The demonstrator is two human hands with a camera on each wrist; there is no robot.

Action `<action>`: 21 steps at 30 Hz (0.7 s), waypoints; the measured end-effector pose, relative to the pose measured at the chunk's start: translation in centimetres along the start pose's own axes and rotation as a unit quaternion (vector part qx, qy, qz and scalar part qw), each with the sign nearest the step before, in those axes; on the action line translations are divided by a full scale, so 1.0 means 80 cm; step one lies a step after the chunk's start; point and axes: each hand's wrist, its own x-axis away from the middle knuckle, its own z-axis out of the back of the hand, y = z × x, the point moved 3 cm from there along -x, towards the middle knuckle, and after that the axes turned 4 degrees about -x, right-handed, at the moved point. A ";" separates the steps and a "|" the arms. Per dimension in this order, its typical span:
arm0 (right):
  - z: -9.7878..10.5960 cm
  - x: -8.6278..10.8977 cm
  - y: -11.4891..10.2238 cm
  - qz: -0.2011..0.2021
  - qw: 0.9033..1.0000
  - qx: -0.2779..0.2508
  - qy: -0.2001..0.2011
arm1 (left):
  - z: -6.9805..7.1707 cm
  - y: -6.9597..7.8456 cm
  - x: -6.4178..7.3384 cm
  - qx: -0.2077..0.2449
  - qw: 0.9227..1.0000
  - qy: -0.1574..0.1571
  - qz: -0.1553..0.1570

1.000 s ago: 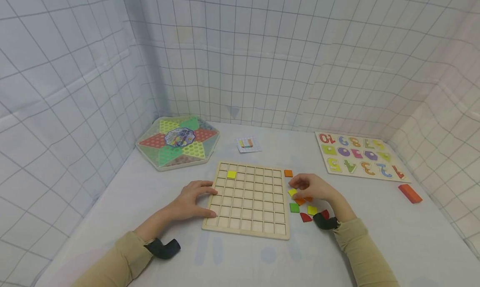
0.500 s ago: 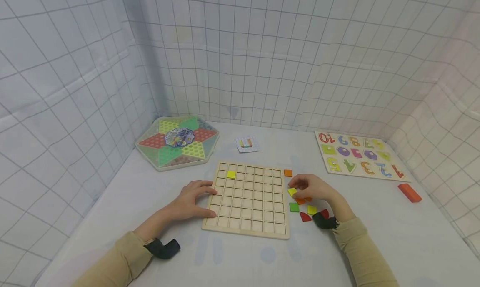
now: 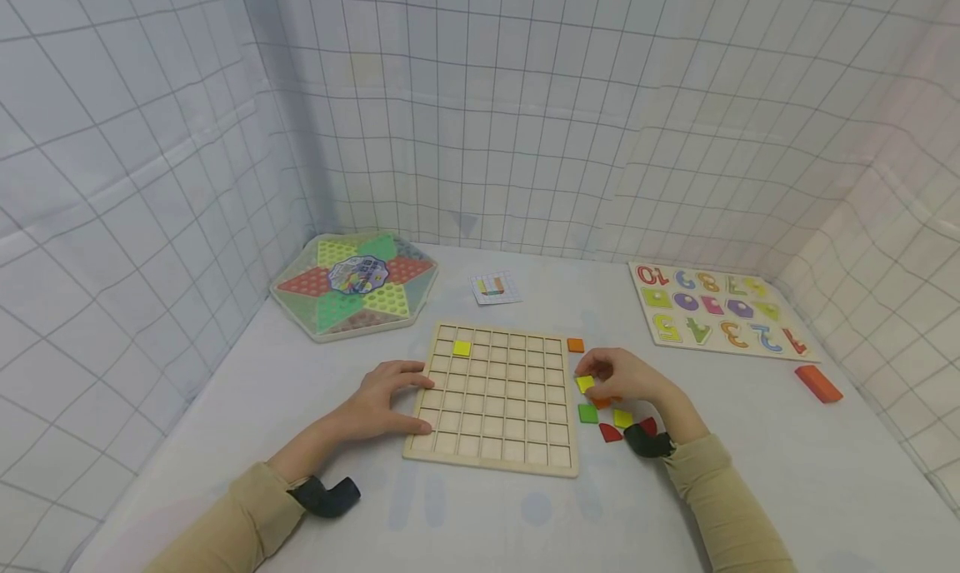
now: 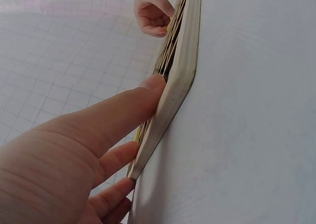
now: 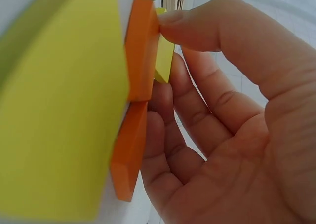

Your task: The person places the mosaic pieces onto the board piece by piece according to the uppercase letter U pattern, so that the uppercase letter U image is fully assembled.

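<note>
My left hand rests at the left edge of a wooden grid board, its fingers and thumb spread. In the left wrist view the thumb lies on the board's rim. A yellow square tile sits in a cell near the board's far left corner. Right of the board, my right hand pinches another yellow square tile between thumb and fingers, low among loose tiles. Two orange tiles lie against it, partly under the hand. A green square tile and a red quarter-circle tile lie nearer.
An orange tile lies by the board's far right corner. Farther back are a patterned card, a hexagonal Chinese checkers board and a number puzzle board. A red-orange block lies at the far right.
Both hands keep practically the same places and poses. The whole head view has shifted very slightly; no tile has visibly moved.
</note>
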 end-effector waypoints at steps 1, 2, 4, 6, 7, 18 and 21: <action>0.000 0.000 0.000 0.002 1.000 0.001 0.000 | 0.000 0.000 0.000 0.000 1.000 0.001 -0.001; 0.000 0.000 -0.001 0.001 1.000 0.001 0.002 | 0.000 0.000 0.000 -0.001 1.000 0.001 -0.003; 0.001 0.000 -0.001 0.002 1.000 0.003 0.006 | 0.000 0.000 0.000 0.000 1.000 0.001 -0.004; 0.001 0.001 -0.001 0.003 1.000 0.006 0.009 | 0.000 0.000 0.000 0.000 1.000 0.000 -0.004; 0.002 0.001 -0.001 0.003 1.000 0.005 0.011 | 0.000 0.000 0.000 0.000 1.000 0.000 -0.003; 0.005 0.002 0.002 0.001 1.000 -0.007 0.015 | -0.001 -0.001 -0.001 -0.002 1.000 0.000 0.001; 0.005 0.003 0.000 0.000 1.000 0.004 0.015 | -0.002 -0.001 -0.001 -0.004 1.000 0.000 0.004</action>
